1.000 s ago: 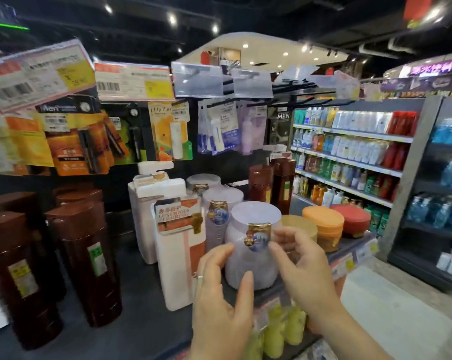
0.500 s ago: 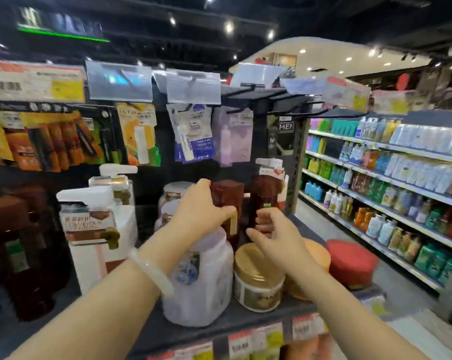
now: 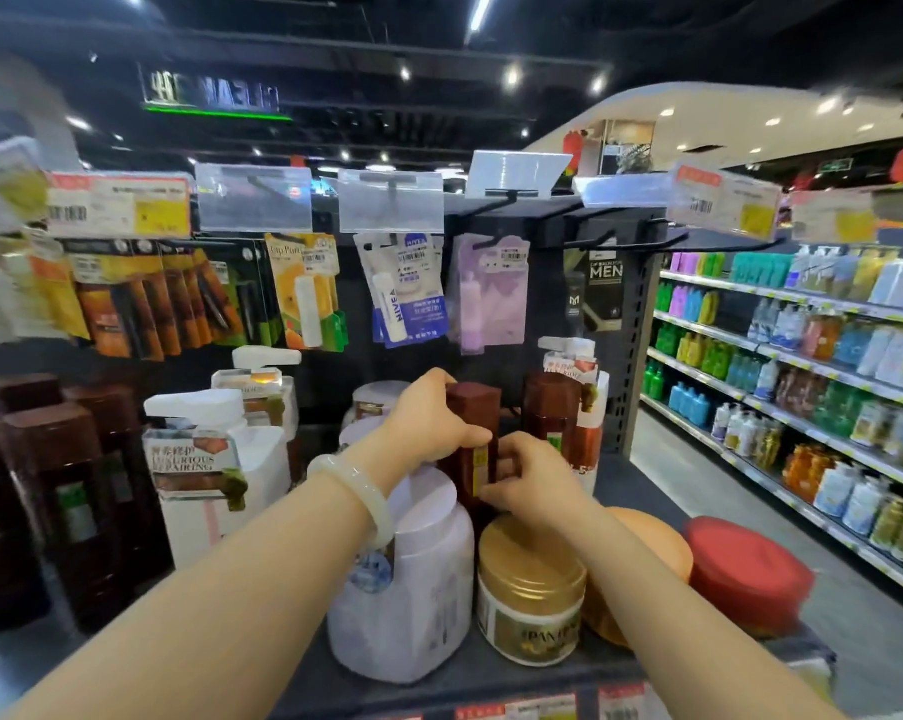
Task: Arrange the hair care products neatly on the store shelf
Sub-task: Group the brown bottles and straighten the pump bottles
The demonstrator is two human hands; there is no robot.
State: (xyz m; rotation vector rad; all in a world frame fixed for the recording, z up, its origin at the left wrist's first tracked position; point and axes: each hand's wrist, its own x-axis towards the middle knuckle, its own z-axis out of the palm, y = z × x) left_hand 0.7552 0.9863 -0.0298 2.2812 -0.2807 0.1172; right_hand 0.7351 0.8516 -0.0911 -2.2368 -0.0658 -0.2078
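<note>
Only one view here, the head cam looking down at the shelf (image 3: 491, 667). Both hands are on the same thing: a tall brown bottle (image 3: 471, 407) standing in the far-middle of the shelf, behind the front row. The left hand (image 3: 428, 423) is wrapped around its upper part just under the cap, and the right hand (image 3: 530, 483) is pinching it lower down, near the little yellow sticker. The bottle looks upright, but whether it's resting on the shelf or lifted a bit can't be told, since the jars in front hide its base.

Right in front of it, at the near edge, there's a big lilac tub (image 3: 413, 605) and, just beside that on the right, a gold-lidded jar (image 3: 530, 600). Further right sit an orange-lidded jar (image 3: 657, 543) and a red-lidded one (image 3: 745, 569). Another brown bottle (image 3: 550, 407) stands just right of the held one, with a white pump bottle (image 3: 587, 407) beside it. On the left are more white pump bottles (image 3: 262, 459) and a cluster of dark brown bottles (image 3: 49, 485).

Progress-wise, it's probably somewhere in the middle. The front row of jars looks fairly lined up already, and the brown bottle seems to be getting squared up or turned label-forward. The left-side groups look bunched, though blur makes it hard to say if they need work.
</note>
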